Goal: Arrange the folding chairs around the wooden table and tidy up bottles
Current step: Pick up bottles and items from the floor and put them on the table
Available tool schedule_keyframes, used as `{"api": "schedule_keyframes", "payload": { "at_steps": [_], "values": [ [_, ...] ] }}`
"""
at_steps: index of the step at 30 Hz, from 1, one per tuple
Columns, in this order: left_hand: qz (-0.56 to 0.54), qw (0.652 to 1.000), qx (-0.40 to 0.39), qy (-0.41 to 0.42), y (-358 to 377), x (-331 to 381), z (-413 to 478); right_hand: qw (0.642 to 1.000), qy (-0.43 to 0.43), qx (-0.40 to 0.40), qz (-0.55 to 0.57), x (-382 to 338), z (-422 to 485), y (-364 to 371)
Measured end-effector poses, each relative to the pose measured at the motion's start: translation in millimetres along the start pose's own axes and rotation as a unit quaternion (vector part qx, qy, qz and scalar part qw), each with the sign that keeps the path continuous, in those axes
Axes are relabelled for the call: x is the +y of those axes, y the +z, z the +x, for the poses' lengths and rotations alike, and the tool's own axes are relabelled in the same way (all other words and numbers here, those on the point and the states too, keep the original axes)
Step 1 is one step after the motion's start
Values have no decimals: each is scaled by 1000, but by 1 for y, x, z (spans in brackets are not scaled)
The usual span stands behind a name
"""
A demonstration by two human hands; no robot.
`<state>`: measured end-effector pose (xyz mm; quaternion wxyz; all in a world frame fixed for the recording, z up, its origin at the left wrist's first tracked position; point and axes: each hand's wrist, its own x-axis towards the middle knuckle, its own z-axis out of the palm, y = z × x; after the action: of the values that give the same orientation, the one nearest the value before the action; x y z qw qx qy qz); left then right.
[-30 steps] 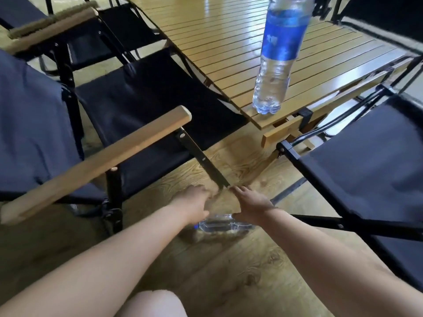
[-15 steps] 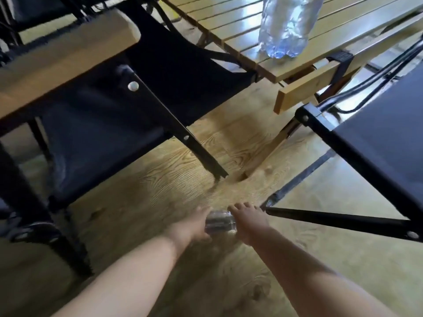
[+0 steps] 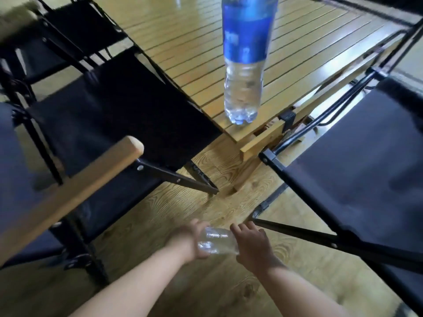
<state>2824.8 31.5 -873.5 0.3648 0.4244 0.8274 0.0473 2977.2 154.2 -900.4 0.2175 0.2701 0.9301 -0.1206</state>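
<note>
A clear plastic bottle lies sideways just above the wood floor, held between both hands. My left hand grips its left end and my right hand grips its right end. A second, tall water bottle with a blue label stands upright near the corner of the slatted wooden table. A black folding chair with a wooden armrest stands to the left of the table corner. Another black folding chair stands to the right.
Black chair legs cross the floor just right of my right hand. A chair brace reaches the floor ahead of my hands. One more chair stands at the far left of the table. Wood floor lies under my arms.
The bottle has come up off the floor between my hands. My view has risen and tilted up, so the table top and the blue-label bottle show more fully.
</note>
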Motion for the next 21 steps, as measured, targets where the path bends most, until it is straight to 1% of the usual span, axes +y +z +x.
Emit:
{"api": "schedule_keyframes", "payload": {
  "at_steps": [1,3,4,6,9,12,16,19,21],
  "values": [
    [-33,999,-4,-3,-17,11,-16,1000,-4,-1,14,-2,-14,-20],
    [-87,996,-4,-1,-50,33,-52,997,14,-45,67,-2,-45,-64],
    [-101,995,-1,4,-68,44,-72,995,19,-54,85,-2,-61,-85],
    [-143,990,12,11,-105,67,-113,995,15,-39,95,-3,-97,-132],
    [-236,971,34,17,-164,107,-173,991,28,-32,124,-4,-152,-202],
    [-306,950,51,36,-219,151,-227,979,49,-5,196,-10,-208,-265],
    [-395,914,76,56,-279,201,-282,949,91,47,297,-23,-277,-340],
    [-467,880,52,72,-320,238,-321,917,119,107,365,-33,-335,-402],
    [-498,860,22,113,-343,265,-350,898,125,144,397,-38,-375,-435]
  ]
}}
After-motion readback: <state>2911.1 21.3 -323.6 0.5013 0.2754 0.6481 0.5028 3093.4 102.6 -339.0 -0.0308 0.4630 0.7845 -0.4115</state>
